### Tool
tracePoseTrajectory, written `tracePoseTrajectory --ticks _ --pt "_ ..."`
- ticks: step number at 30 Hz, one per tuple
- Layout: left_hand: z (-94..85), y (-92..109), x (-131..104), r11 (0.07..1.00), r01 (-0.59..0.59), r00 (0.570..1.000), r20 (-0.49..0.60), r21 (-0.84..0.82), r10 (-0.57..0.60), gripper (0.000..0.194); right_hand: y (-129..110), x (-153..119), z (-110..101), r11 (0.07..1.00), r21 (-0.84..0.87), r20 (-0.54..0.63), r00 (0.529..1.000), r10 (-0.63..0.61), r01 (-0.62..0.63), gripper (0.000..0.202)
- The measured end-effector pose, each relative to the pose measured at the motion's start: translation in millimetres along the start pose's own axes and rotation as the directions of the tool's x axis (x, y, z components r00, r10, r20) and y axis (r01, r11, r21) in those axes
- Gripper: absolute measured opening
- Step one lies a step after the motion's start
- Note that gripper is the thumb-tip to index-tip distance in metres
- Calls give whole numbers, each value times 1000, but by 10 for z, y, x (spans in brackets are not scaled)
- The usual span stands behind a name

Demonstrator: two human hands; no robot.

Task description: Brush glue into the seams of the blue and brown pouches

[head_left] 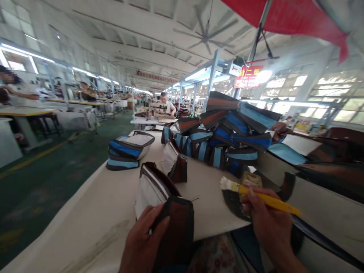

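Note:
My left hand (146,237) is closed on the near end of a dark brown piece (176,223) with black edging and a pale inner side, which stands on the pale table. In my right hand (269,220) is a brush with a yellow handle (277,203), its whitish bristles (227,184) pointing left above a dark curved item (234,203) on the table. The brush tip is apart from the brown piece. Another brown piece (179,167) stands just beyond the held one. A small box-like item (252,179) lies behind my right hand.
A large pile of blue, brown and black pieces (227,129) stands at the back right. A smaller blue stack (123,151) sits at the table's left edge (85,189). People work at tables farther off, one at a sewing machine (155,108). Dark items lie at right.

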State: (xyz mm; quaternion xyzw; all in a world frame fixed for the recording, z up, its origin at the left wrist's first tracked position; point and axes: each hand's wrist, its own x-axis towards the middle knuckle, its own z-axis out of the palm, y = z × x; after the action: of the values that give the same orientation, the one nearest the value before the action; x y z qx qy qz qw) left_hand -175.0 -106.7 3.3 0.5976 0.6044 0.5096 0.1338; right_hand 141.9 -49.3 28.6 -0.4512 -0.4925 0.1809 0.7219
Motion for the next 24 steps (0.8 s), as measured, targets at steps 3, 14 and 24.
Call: tracePoseTrajectory --ticks 3,14,24 --pt "73 170 -4 994 14 998 62 -112 -7 34 -525 -197 331 987 133 157 981 -111 91 16" --pt "157 273 16 960 24 996 86 -279 0 27 -731 -387 799 708 27 585 563 -583 706 15" --pt "256 296 -6 968 -28 998 54 -250 43 25 -729 -445 604 654 -91 550 585 -596 751 17"
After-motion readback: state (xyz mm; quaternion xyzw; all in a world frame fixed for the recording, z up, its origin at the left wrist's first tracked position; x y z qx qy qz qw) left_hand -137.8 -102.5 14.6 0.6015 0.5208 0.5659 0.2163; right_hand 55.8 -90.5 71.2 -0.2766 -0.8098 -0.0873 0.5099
